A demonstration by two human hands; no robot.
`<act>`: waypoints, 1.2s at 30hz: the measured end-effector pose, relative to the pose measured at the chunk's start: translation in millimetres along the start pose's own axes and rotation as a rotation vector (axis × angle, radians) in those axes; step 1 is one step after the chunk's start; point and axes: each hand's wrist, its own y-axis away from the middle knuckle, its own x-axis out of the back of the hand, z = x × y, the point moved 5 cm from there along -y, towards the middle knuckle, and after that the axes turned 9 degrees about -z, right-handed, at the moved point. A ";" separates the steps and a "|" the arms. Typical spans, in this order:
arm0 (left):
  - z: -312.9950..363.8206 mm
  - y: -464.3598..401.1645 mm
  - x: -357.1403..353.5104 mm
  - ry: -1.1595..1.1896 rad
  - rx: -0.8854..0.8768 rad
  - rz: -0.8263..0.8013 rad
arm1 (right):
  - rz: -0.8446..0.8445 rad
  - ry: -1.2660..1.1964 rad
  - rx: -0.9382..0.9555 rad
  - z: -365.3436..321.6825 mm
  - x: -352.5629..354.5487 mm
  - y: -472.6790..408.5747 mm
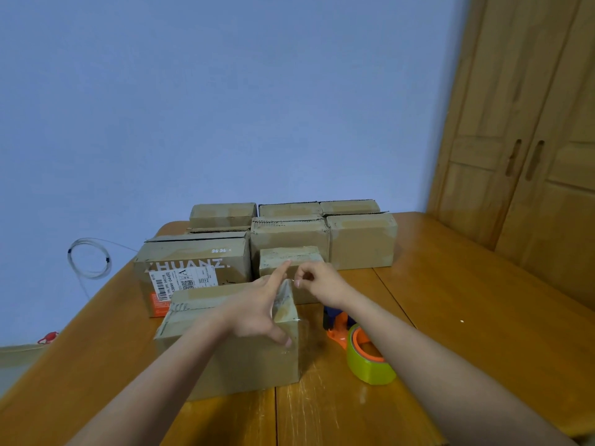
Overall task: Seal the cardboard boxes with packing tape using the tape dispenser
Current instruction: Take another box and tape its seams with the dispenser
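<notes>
Wooden table (450, 284): left hand (257, 312) spreads flat to steady the cardboard box (231, 365) as right hand (317, 280) pinches loose tape (285, 304); tape dispenser (360, 346) rests beside, ready.

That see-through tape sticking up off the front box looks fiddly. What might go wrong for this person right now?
1. The loose clear tape strip pinched by the right hand stands free of the brown cardboard box; it may fold onto itself or wrinkle.
2. The left hand presses the box's right edge with spread fingers, so tape could catch them.
3. The orange tape dispenser with its yellow-green roll lies beside the right forearm, which could knock it.
</notes>
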 end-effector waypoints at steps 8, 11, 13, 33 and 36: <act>-1.1 -2.0 -0.8 0.014 0.011 0.007 | 0.182 0.042 0.091 -4.9 -12.2 5.7; -0.1 -1.7 -0.9 0.009 0.006 0.012 | 0.192 0.027 0.088 -8.3 -17.2 14.6; 0.1 -0.9 -1.3 0.008 0.005 0.015 | 0.105 -0.038 0.055 -2.2 -17.3 22.1; -1.0 -2.9 -1.5 -0.089 -0.009 0.052 | 0.096 -0.202 -0.067 -30.7 10.0 81.1; -0.3 -3.3 -4.2 -0.179 -0.033 0.043 | -0.008 -0.014 -0.016 -28.7 -22.5 97.8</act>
